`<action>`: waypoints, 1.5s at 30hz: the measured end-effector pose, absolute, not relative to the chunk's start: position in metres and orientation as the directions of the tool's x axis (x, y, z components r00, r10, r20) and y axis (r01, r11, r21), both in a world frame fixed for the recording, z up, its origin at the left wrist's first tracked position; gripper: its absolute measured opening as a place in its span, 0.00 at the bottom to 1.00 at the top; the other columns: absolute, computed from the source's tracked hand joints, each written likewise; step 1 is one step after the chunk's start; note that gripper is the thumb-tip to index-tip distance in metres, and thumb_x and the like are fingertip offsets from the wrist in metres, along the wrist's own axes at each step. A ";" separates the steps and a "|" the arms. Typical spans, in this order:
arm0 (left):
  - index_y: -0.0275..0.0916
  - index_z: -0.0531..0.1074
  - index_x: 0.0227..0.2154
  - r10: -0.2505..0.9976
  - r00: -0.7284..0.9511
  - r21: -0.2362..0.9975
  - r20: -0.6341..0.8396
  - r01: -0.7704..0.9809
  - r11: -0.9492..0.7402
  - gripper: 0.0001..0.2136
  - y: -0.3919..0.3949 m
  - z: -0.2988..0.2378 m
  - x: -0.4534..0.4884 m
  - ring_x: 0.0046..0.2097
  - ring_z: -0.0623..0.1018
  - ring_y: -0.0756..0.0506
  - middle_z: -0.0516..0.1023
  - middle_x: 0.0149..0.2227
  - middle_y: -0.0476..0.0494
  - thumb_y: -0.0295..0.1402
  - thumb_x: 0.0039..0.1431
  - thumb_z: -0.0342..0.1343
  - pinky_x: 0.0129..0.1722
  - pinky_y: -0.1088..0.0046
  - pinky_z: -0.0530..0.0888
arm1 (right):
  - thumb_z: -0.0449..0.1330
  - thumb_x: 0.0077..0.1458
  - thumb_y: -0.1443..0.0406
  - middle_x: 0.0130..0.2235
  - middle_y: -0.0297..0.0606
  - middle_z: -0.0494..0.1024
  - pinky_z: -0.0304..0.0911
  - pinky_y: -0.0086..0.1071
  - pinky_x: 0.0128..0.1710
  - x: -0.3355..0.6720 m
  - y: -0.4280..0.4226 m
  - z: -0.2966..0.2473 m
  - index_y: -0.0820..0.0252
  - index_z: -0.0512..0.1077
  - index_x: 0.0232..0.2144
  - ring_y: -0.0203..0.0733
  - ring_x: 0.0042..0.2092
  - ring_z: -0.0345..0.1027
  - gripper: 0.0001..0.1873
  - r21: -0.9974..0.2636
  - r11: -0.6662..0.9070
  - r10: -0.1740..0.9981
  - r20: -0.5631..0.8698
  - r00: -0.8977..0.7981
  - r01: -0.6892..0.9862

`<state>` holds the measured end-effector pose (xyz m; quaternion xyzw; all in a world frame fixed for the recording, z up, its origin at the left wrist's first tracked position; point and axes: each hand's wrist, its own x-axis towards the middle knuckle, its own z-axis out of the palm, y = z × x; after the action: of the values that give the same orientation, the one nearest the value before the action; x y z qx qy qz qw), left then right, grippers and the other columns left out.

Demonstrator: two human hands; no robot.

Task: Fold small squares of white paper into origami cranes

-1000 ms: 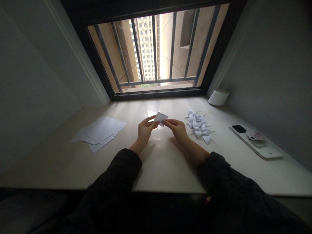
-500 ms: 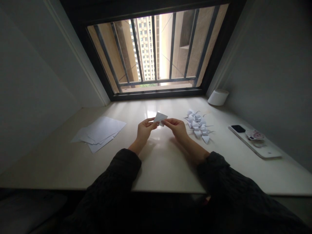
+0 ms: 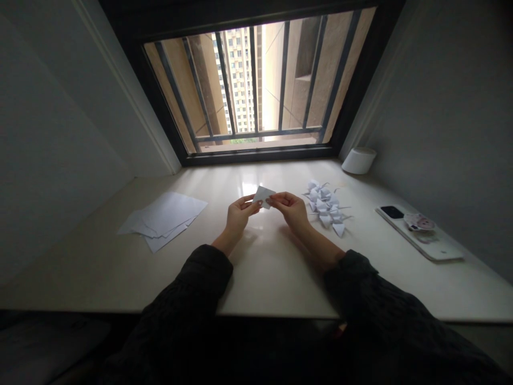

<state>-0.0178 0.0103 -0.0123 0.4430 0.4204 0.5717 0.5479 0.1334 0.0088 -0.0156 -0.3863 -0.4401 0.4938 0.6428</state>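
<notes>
Between my two hands is a small piece of folded white paper (image 3: 263, 194), raised above the white ledge with one corner pointing away from me. My left hand (image 3: 239, 215) pinches its left edge between thumb and fingers. On the right side, my right hand (image 3: 292, 208) grips the lower right edge with thumb and forefinger. The fingertips of both hands almost meet at the paper's near end, and they hide part of its folds. Just right of my right hand lies a cluster of several folded paper cranes (image 3: 324, 204).
Loose sheets of white paper (image 3: 168, 214) overlap on the left of the ledge (image 3: 272, 283). A white phone (image 3: 425, 235) with a cartoon grip lies at the right. A white cylinder-shaped object (image 3: 359, 160) stands in the back right corner, near the barred window (image 3: 256, 85).
My thumbs have shifted slightly at the near edge of the folded paper. Both hands keep their hold, and everything else stays in place.
</notes>
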 end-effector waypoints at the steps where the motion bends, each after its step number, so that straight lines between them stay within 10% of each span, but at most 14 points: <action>1: 0.34 0.76 0.40 0.999 -0.007 0.969 0.049 -0.244 -0.049 0.23 0.010 -0.012 -0.018 0.34 0.79 0.47 0.81 0.32 0.41 0.36 0.38 0.69 0.43 0.64 0.74 | 0.72 0.32 0.60 0.29 0.36 0.81 0.70 0.37 0.38 0.134 0.010 -0.017 0.59 0.75 0.25 0.41 0.31 0.75 0.16 -0.933 0.217 0.974 0.187 0.127 -0.286; 14: 0.34 0.76 0.35 0.990 0.018 0.989 0.142 -0.033 -0.141 0.18 0.005 -0.009 -0.017 0.34 0.79 0.44 0.82 0.32 0.40 0.38 0.40 0.68 0.37 0.68 0.73 | 0.69 0.36 0.53 0.26 0.34 0.78 0.67 0.34 0.30 0.141 0.012 -0.020 0.56 0.63 0.23 0.42 0.29 0.73 0.21 -0.946 0.292 0.938 0.312 0.148 0.143; 45: 0.34 0.78 0.36 0.980 0.021 0.978 0.200 -0.071 -0.198 0.18 0.005 -0.007 -0.014 0.32 0.80 0.45 0.82 0.30 0.41 0.40 0.43 0.67 0.35 0.67 0.75 | 0.74 0.25 0.60 0.24 0.29 0.77 0.68 0.35 0.36 0.136 0.018 -0.027 0.56 0.65 0.31 0.39 0.28 0.73 0.29 -0.931 0.157 0.988 0.149 0.049 -0.331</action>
<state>-0.0144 0.0046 -0.0067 0.5370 0.4230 0.5575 0.4710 0.1362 0.0177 -0.0274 -0.3734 -0.4397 0.5311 0.6206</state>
